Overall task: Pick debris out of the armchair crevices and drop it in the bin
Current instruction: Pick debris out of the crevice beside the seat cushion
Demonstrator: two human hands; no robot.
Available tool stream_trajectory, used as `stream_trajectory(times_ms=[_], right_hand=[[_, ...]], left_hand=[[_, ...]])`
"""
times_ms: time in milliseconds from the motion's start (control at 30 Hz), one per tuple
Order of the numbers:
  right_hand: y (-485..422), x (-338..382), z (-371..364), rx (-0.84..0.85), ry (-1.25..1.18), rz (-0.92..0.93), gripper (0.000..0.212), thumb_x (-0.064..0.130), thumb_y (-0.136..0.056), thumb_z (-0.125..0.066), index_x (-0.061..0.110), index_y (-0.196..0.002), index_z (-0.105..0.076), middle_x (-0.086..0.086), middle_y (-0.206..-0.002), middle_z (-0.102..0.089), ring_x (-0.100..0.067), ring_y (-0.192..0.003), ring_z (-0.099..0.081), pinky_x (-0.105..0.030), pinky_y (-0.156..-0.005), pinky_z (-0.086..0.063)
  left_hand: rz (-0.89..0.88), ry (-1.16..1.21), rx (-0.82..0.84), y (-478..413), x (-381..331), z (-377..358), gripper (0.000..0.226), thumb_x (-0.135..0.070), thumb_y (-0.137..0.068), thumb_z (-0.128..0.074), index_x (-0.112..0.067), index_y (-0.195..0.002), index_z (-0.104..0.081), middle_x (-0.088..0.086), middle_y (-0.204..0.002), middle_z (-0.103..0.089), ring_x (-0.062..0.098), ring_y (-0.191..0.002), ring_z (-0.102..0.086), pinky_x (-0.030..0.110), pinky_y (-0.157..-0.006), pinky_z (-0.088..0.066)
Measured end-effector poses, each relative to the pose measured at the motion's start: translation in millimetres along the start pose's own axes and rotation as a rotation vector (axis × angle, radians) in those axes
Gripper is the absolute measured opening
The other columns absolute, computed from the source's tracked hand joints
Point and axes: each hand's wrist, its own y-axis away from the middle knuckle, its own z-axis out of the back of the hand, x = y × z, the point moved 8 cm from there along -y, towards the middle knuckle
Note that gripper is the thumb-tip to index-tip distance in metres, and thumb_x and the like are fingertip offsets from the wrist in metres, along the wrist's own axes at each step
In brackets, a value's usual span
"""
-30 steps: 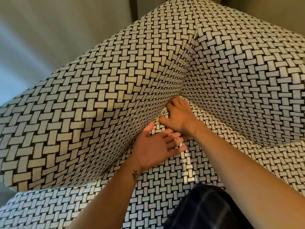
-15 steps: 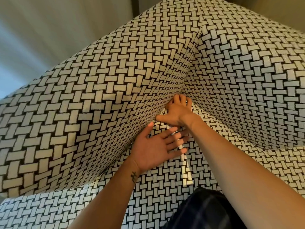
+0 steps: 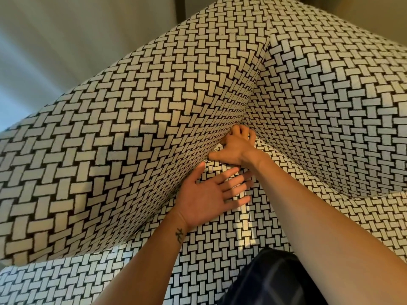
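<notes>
A: Listing armchair (image 3: pixel 123 137): basket-weave cover, left arm panel, backrest (image 3: pixel 330 102), seat (image 3: pixel 220 256). Crevice (image 3: pixel 211 154) running from near left up to the back corner, long axis diagonal.

B: Noted. Hands?

A: Left hand (image 3: pixel 208 198): spread flat, palm up, on the seat just beside the arm panel, thumb touching it. Right hand (image 3: pixel 236 145): fingers (image 3: pixel 241 130) curled into the back corner; pinching anything or not, cannot tell. Debris: hidden.

B: Room?

A: Bare seat toward the right; dark plaid cloth (image 3: pixel 271 280) at the bottom edge.

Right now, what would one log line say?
right hand: fingers in armchair corner crevice | left hand: open, palm up | debris: none visible
</notes>
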Motion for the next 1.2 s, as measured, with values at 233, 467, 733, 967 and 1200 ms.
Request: stream_trajectory(times_ms=[233, 467, 733, 967, 1200], right_hand=[[-6, -1, -1, 0.079, 0.048, -0.036, 0.074, 0.075, -0.075, -0.059, 0.027, -0.132, -0.061, -0.009, -0.158, -0.018, -0.034, -0.150, 0.002, -0.055, -0.122, 0.004], [0, -8, 3, -0.070, -0.155, 0.044, 0.050, 0.066, -0.080, -0.067, 0.030, -0.115, -0.073, -0.001, -0.133, -0.037, -0.029, -0.144, -0.009, -0.046, -0.121, 0.003], [3, -12, 8, -0.227, -0.289, 0.093, 0.039, 0.058, -0.084, -0.071, 0.031, -0.112, -0.076, 0.006, -0.116, -0.044, -0.022, -0.139, -0.020, -0.038, -0.117, -0.002], [11, -15, 9, -0.448, -0.387, 0.162, 0.028, 0.049, -0.082, -0.078, 0.026, -0.099, -0.081, 0.005, -0.111, -0.058, -0.021, -0.132, -0.034, -0.044, -0.117, -0.010], [16, -19, 9, -0.535, -0.453, 0.195, 0.024, 0.043, -0.083, -0.080, 0.021, -0.093, -0.082, 0.006, -0.108, -0.063, -0.013, -0.120, -0.041, -0.050, -0.116, -0.016]], left_hand=[[-0.016, -0.058, -0.013, -1, -3, 2, 0.083, -0.063, -0.100, -0.040, -0.001, -0.155, -0.036, 0.026, -0.159, -0.035, 0.045, -0.146, -0.036, 0.062, -0.124, -0.013], [-0.010, -0.043, -0.040, 1, -2, 1, 0.082, -0.058, -0.097, -0.046, 0.001, -0.153, -0.039, 0.027, -0.159, -0.036, 0.042, -0.150, -0.028, 0.062, -0.124, -0.012], [0.005, -0.026, -0.014, -2, -1, 2, 0.083, -0.062, -0.099, -0.041, 0.000, -0.154, -0.037, 0.027, -0.160, -0.032, 0.043, -0.151, -0.026, 0.061, -0.125, -0.008], [0.006, -0.016, -0.046, -1, -2, 5, 0.084, -0.061, -0.100, -0.043, 0.002, -0.155, -0.035, 0.031, -0.159, -0.031, 0.043, -0.152, -0.023, 0.062, -0.124, -0.007], [0.004, -0.019, -0.045, 0, -2, 5, 0.086, -0.059, -0.098, -0.047, 0.002, -0.155, -0.032, 0.033, -0.159, -0.030, 0.045, -0.151, -0.022, 0.062, -0.125, -0.008]])
